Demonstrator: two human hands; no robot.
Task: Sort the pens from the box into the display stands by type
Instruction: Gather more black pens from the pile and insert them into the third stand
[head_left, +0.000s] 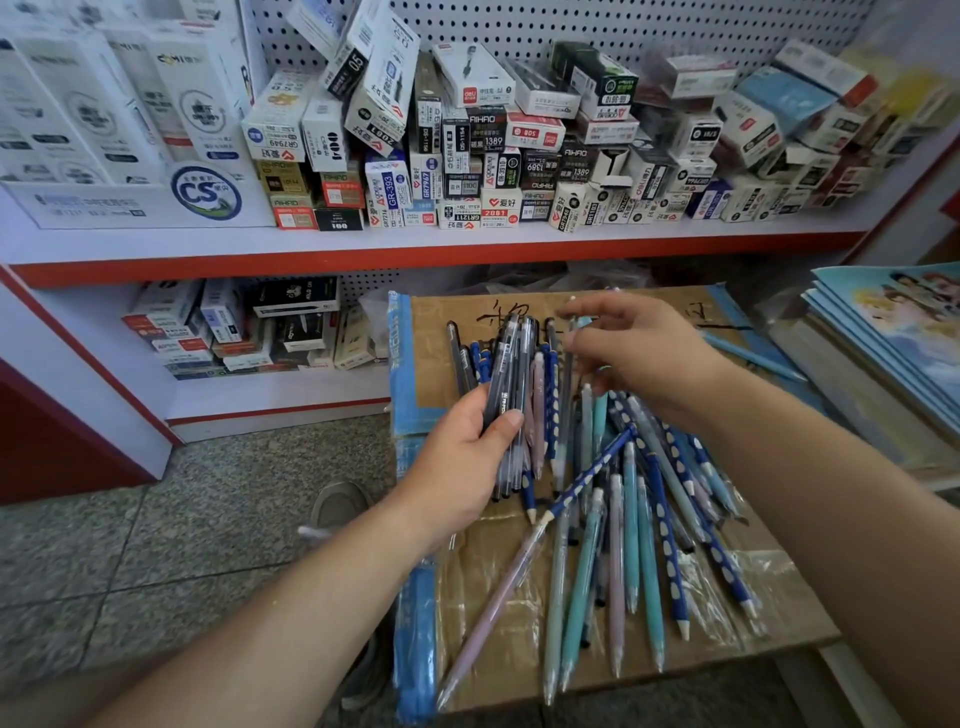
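Observation:
A cardboard box (769, 603) with blue tape lies flat-topped in front of me. On it lies a loose pile of pens (628, 525): teal and pale pink mechanical ones and blue pencils with white dots. My left hand (457, 467) grips a bundle of dark gel pens (511, 384), held upright over the box's left side. My right hand (639, 353) hovers over the far part of the pile, fingers loosely bent and spread; whether a pen is between its fingertips I cannot tell.
A white and red shelf (415, 244) carries stacked pen boxes (467, 156) above and more below. Blue notebooks (893, 332) are piled at right. A single blue pen (748, 353) lies by the box's far right. Grey tiled floor (156, 545) and a shoe are at left.

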